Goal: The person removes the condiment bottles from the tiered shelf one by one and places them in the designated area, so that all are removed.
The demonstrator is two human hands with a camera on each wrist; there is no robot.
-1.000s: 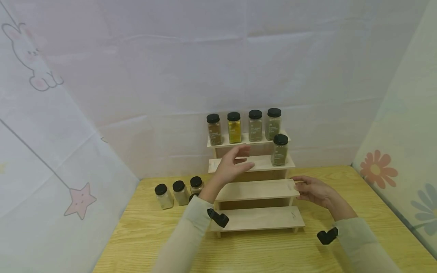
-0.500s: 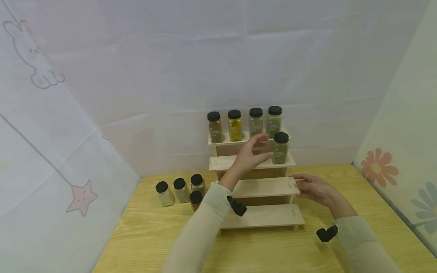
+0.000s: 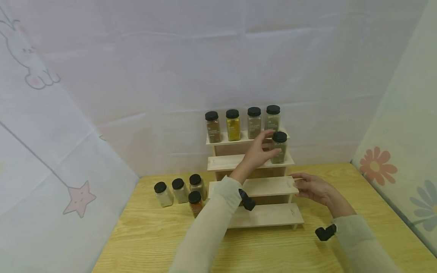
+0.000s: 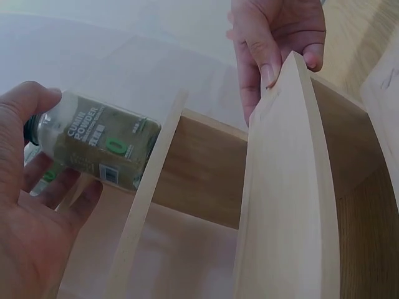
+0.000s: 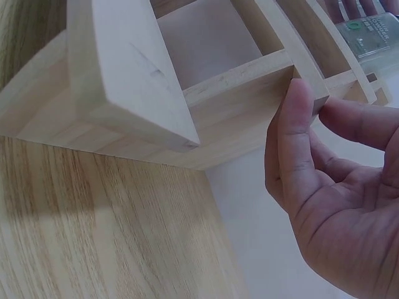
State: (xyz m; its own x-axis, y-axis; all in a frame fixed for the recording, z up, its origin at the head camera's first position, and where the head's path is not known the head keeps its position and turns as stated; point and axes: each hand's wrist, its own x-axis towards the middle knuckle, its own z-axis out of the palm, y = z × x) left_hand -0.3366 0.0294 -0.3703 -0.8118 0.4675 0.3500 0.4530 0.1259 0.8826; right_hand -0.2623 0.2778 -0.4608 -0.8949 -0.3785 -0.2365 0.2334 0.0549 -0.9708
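My left hand [image 3: 256,153] reaches to the second-highest shelf, thumb and fingers around a black-lidded spice jar [image 3: 280,153]. The left wrist view shows its label, cumin powder, with the thumb [image 4: 43,96] at the lid end and the other fingers along the opposite side. The jar stands upright at the shelf's right end. A light wooden stepped rack [image 3: 264,216] has several shelves. My right hand [image 3: 312,188] pinches the right end of the shelf below, its fingertips on the board's corner in the right wrist view.
Several black-lidded spice jars line the top shelf, among them a yellow one [image 3: 233,127]. Left of the rack, on the wooden table [image 3: 143,231], stand pale jars [image 3: 164,195] and a reddish one [image 3: 195,206]. Fabric walls [image 3: 170,76] enclose the back and sides.
My left hand has moved right and slightly up across the rack to the cumin jar, and its fingers have come around it. My right hand stays on the shelf end.
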